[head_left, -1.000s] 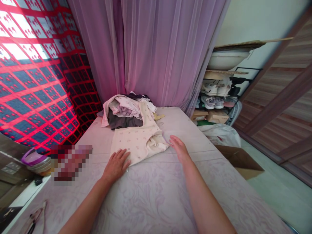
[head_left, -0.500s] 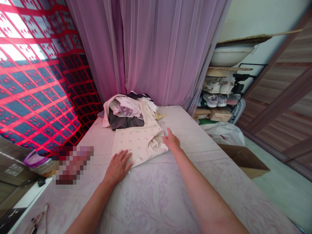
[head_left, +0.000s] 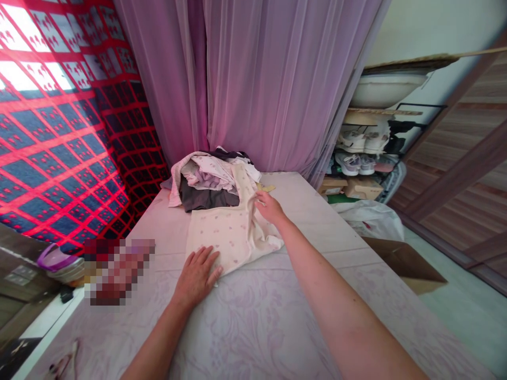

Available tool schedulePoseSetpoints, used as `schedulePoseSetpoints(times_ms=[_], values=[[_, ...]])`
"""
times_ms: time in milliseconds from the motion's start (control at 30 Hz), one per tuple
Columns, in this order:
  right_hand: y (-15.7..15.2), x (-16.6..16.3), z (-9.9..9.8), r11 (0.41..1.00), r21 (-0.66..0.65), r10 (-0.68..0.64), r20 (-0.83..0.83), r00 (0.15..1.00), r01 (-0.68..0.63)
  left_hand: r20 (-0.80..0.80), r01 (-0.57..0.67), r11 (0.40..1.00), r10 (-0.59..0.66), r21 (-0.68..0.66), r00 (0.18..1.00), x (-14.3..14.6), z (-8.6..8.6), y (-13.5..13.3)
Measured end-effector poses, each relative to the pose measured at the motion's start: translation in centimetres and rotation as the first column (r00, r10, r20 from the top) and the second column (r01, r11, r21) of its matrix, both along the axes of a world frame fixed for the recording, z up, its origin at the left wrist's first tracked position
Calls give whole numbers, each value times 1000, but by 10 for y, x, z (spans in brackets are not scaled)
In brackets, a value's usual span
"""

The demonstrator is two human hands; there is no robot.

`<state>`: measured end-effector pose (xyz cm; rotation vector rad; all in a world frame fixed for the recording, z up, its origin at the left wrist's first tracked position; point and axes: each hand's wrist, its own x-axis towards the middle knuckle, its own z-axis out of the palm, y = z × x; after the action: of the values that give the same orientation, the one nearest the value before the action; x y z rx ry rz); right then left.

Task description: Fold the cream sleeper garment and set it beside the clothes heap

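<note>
A cream garment (head_left: 222,232) with a small scattered print lies partly folded on the bed (head_left: 245,327). One narrow part of it stretches up toward a clothes pile (head_left: 209,177). My left hand (head_left: 198,275) rests flat on its near left corner, fingers spread. At the garment's right side, my right hand (head_left: 271,207) has thumb and fingers closed on its edge, where the cloth is bunched into creases. The garment's exact kind cannot be made out. White, pink and dark clothes make up the pile behind it.
A purple curtain (head_left: 269,95) hangs behind the bed, and a red-and-dark patterned cloth (head_left: 67,158) hangs at left. To the right stand a shoe rack (head_left: 358,163), a white plastic bag (head_left: 368,219) and an open cardboard box (head_left: 407,264). A bucket (head_left: 59,264) stands at left.
My right hand has moved up and slightly left along the garment's right side, and the cloth there now stands in a raised crease. My left hand stays flat on the near corner.
</note>
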<state>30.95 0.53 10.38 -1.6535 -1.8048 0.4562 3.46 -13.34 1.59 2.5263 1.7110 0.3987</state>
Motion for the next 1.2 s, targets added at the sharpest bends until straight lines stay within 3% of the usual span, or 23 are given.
schedulePoseSetpoints(times_ms=[67, 233, 400, 500, 600, 767, 900, 1000, 1200], values=[[0, -5, -3, 991, 13, 134, 14, 991, -134, 8, 2, 1000, -2, -6, 1000, 0, 1, 0], [-24, 13, -22, 981, -195, 33, 235, 971, 13, 31, 24, 1000, -24, 8, 999, -2, 2, -1], [-67, 43, -41, 956, -293, 98, 272, 957, -15, 3, 96, 995, -96, -8, 995, -5, 2, -2], [-85, 53, -55, 975, -222, 28, 227, 974, 24, 6, 112, 994, -112, -20, 994, -7, 1, -3], [-98, 59, -71, 989, -64, -125, 151, 981, 136, 29, 108, 994, -107, -17, 994, -7, 1, -3], [-116, 63, -89, 958, 92, -287, 255, 923, 273, 70, 84, 996, -83, -12, 994, -8, 4, -6], [-117, 55, -79, 956, 104, -292, 288, 912, 273, 96, 70, 997, -68, -18, 993, -9, 5, -8], [-104, 42, -62, 979, 84, -201, 296, 934, 184, 110, 77, 997, -77, 5, 991, -12, 2, -8], [-50, 7, -40, 984, -139, -68, 285, 956, 111, 87, 82, 994, -88, 69, 992, -35, 0, -9]])
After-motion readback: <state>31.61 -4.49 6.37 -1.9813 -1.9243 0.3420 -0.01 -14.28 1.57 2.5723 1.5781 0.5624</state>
